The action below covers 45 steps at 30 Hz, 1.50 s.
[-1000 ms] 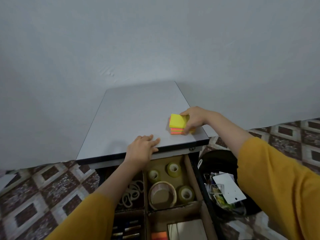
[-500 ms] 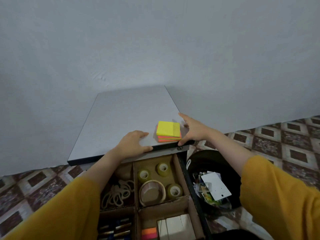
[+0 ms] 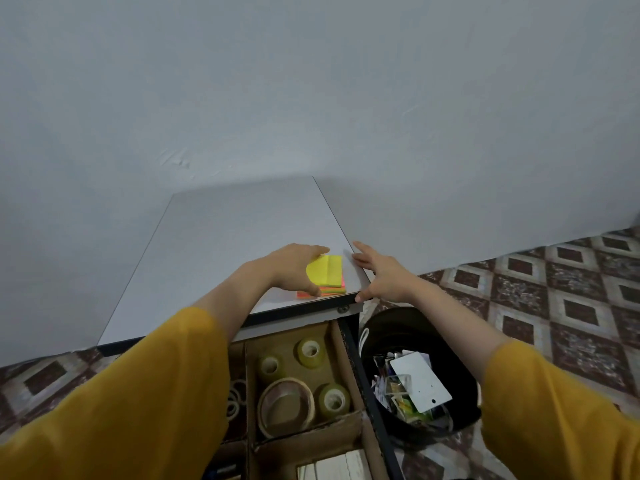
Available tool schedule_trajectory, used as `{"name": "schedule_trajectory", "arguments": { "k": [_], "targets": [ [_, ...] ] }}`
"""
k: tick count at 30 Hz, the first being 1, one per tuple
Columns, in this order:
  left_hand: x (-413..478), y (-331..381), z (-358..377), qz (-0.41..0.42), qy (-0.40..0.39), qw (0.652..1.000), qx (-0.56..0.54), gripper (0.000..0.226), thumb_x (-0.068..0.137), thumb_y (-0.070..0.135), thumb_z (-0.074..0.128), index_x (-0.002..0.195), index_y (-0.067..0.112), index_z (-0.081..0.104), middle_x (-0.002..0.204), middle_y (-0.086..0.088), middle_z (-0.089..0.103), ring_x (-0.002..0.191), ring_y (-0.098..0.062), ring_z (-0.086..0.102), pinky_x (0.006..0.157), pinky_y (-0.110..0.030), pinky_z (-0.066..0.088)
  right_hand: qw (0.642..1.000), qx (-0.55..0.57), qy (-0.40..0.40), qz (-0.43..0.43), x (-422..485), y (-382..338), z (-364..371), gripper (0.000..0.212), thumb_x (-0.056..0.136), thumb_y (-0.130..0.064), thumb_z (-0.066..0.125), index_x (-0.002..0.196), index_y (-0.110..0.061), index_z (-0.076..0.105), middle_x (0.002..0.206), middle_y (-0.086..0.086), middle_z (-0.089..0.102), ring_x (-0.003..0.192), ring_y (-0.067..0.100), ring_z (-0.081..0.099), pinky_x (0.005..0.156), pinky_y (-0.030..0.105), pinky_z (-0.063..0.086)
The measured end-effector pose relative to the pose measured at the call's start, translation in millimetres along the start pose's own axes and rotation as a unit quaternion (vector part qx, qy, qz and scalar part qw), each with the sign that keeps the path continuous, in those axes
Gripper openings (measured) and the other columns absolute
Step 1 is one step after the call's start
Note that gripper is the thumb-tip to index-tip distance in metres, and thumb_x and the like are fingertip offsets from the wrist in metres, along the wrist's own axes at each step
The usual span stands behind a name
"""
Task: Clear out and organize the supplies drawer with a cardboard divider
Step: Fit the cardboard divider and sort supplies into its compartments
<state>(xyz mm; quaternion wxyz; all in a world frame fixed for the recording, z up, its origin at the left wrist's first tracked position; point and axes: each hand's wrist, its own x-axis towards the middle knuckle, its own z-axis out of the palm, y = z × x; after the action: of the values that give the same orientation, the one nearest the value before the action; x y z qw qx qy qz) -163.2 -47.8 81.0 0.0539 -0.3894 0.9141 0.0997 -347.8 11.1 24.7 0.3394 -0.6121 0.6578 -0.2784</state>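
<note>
A stack of sticky notes, yellow on top with pink and orange layers below, lies on the near right corner of the grey table. My left hand arches over the stack's left side and grips it, thumb at the near edge and fingers at the far edge. My right hand rests on the table's right corner with spread fingers and holds nothing. Below the tabletop the drawer stands pulled out, with a cardboard divider splitting it into compartments.
One compartment holds three small tape rolls and a large roll; rubber bands lie in the left one. A black bin with a white card and scraps stands right of the drawer on the tiled floor.
My left hand left the table's front edge and closed over the sticky notes. My right hand slid off the stack to the table's right corner.
</note>
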Motion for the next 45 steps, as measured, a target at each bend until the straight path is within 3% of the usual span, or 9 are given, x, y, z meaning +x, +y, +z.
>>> {"name": "schedule_trajectory", "arguments": {
  "k": [6,12,16,22,26,29,34,41,45],
  "targets": [
    [10.6,-8.6,-0.5,-0.009,0.001,1.0,-0.026,0.095,0.07,0.034,0.08,0.146,0.022,0.024,0.146,-0.003,0.038,0.133,-0.023,0.034,0.103,-0.029,0.029,1.0,0.005,0.0,-0.001,0.7,1.3,-0.5,0.11,0.066,0.005,0.078,0.15,-0.017,0.01,0.151,0.007,0.032,0.137,0.014,0.035,0.105,0.022,0.029],
    [11.0,-13.1,-1.8,-0.004,0.066,0.993,-0.095,0.097,0.063,0.032,0.085,0.143,0.02,0.03,0.14,-0.006,0.045,0.128,-0.023,0.04,0.1,-0.029,0.032,1.0,-0.004,0.0,-0.003,-0.9,-0.2,-1.5,0.11,0.067,0.003,0.079,0.15,-0.019,0.011,0.151,0.006,0.031,0.137,0.013,0.033,0.104,0.02,0.03],
    [1.1,-16.8,-7.6,-0.014,0.143,0.981,-0.128,0.094,0.063,0.032,0.085,0.141,0.017,0.034,0.134,-0.007,0.048,0.122,-0.021,0.044,0.094,-0.025,0.033,0.999,-0.017,-0.035,0.001,-3.2,-10.4,-4.7,0.116,0.062,-0.011,0.086,0.15,-0.023,0.012,0.154,0.002,0.026,0.139,0.014,0.029,0.113,0.032,0.028],
    [-42.6,-32.7,-18.6,-0.041,0.206,0.96,-0.186,0.088,0.062,0.04,0.084,0.137,0.018,0.043,0.127,-0.003,0.051,0.113,-0.016,0.049,0.09,-0.025,0.037,0.992,-0.119,-0.03,-0.034,6.4,-38.9,-7.4,0.1,0.068,-0.028,0.083,0.148,-0.022,0.024,0.153,-0.001,0.028,0.14,0.019,0.028,0.112,0.033,0.025],
    [-81.0,-39.1,-9.3,-0.071,0.179,0.96,-0.203,0.09,0.052,0.055,0.08,0.129,0.017,0.052,0.119,-0.003,0.054,0.11,-0.018,0.051,0.091,-0.027,0.04,0.984,-0.169,-0.043,-0.026,16.8,-50.0,-6.1,0.093,0.067,-0.031,0.083,0.144,-0.016,0.034,0.149,0.0,0.036,0.134,0.02,0.035,0.107,0.031,0.029],
    [-99.6,-44.9,5.2,-0.082,0.162,0.963,-0.2,0.112,0.036,0.072,0.064,0.131,0.016,0.052,0.122,-0.004,0.054,0.115,-0.018,0.051,0.1,-0.032,0.04,0.976,-0.212,-0.044,-0.018,22.9,-54.9,-3.6,0.088,0.067,-0.036,0.082,0.14,-0.011,0.041,0.143,0.004,0.042,0.128,0.022,0.041,0.102,0.03,0.033],
    [-114.2,-53.0,26.5,-0.077,0.155,0.963,-0.206,0.112,0.033,0.075,0.057,0.128,0.018,0.054,0.12,-0.002,0.056,0.113,-0.015,0.051,0.095,-0.025,0.04,0.965,-0.259,-0.036,-0.025,27.0,-61.7,2.3,0.072,0.067,-0.038,0.081,0.124,-0.004,0.055,0.125,0.01,0.053,0.113,0.026,0.049,0.095,0.034,0.041],
    [-129.6,-44.9,44.6,-0.065,0.14,0.954,-0.257,0.111,0.04,0.074,0.059,0.136,0.022,0.045,0.126,0.002,0.05,0.116,-0.01,0.046,0.096,-0.023,0.037,0.975,-0.202,0.079,-0.044,15.6,-59.3,1.0,0.059,0.068,-0.027,0.081,0.116,-0.005,0.055,0.114,0.008,0.055,0.099,0.022,0.05,0.085,0.034,0.042],
    [-143.1,-35.5,53.9,-0.056,0.127,0.94,-0.313,0.101,0.042,0.069,0.065,0.133,0.034,0.04,0.112,0.021,0.048,0.109,-0.008,0.051,0.093,-0.025,0.044,0.988,-0.108,0.108,-0.023,2.6,-56.0,-0.8,0.061,0.069,-0.019,0.08,0.119,-0.005,0.047,0.111,0.007,0.048,0.093,0.021,0.048,0.079,0.034,0.043]
  ]
}}
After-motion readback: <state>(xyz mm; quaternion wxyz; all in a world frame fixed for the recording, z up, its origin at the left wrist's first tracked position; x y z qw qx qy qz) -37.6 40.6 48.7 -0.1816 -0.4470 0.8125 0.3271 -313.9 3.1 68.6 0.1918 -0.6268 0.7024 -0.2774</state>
